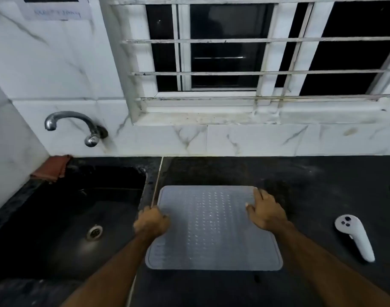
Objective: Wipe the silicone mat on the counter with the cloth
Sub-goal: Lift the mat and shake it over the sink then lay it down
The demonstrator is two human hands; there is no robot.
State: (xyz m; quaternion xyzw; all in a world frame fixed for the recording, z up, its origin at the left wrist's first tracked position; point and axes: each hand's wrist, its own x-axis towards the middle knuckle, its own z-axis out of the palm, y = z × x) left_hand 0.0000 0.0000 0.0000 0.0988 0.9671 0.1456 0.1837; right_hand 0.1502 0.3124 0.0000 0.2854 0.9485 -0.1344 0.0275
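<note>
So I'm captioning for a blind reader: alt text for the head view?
Two bare hands, left hand and right hand, rest on the side edges of a grey studded silicone mat on a black counter. A reddish-brown cloth lies behind the black sink.

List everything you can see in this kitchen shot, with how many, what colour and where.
silicone mat: one, translucent grey, on counter right of sink
cloth: one, reddish-brown, sink's far left corner
sink: one, black, left
tap: one, chrome, on wall above sink
controller: one, white, on counter right of mat
counter: one, black
window: one, white bars, dark panes
left hand: on mat's left edge
right hand: on mat's far right corner
</note>
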